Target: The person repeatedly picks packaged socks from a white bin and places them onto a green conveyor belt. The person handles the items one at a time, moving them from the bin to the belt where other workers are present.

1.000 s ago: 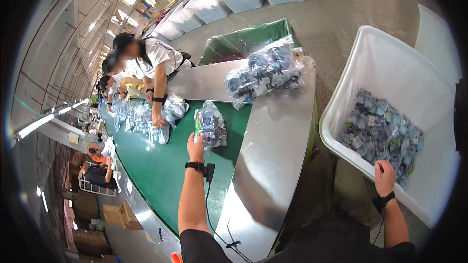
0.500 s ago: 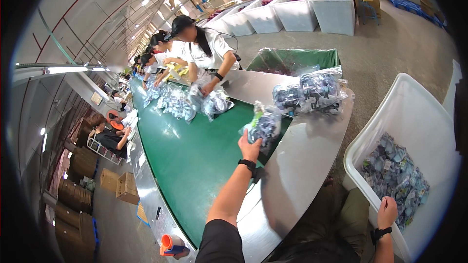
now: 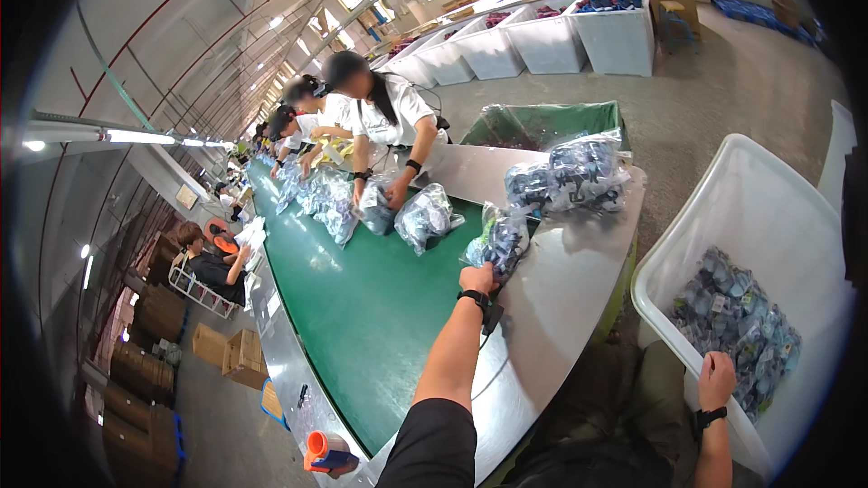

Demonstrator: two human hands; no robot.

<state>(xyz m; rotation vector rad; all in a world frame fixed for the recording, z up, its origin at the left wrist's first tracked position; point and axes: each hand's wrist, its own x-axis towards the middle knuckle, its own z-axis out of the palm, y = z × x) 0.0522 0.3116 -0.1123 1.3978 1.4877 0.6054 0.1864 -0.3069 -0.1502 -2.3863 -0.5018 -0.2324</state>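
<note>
My left hand (image 3: pixel 479 279) is closed on the near end of a clear plastic bag (image 3: pixel 503 240) packed with grey-blue items, at the right edge of the green belt (image 3: pixel 362 298). Its fingertips are partly hidden by the bag. Just beyond, more filled clear bags (image 3: pixel 570 176) are heaped on the metal tabletop (image 3: pixel 551 280). Down at the right, my right hand (image 3: pixel 717 381) is curled over the rim of a large white bin (image 3: pixel 644 294). Many small grey-blue packaged pieces (image 3: pixel 737 325) lie inside that bin.
Across the belt a co-worker (image 3: pixel 393 113) in a white shirt handles bags, beside another filled bag (image 3: pixel 429 217). A green lined bin (image 3: pixel 551 124) stands behind the table. White tubs (image 3: pixel 615 41) line the back. An orange-and-blue object (image 3: pixel 329 452) sits on the near left edge.
My left hand and its bag have shifted slightly right and nearer. The co-worker's hands have moved off one bag, which now lies apart on the belt. My right hand stays on the rim.
</note>
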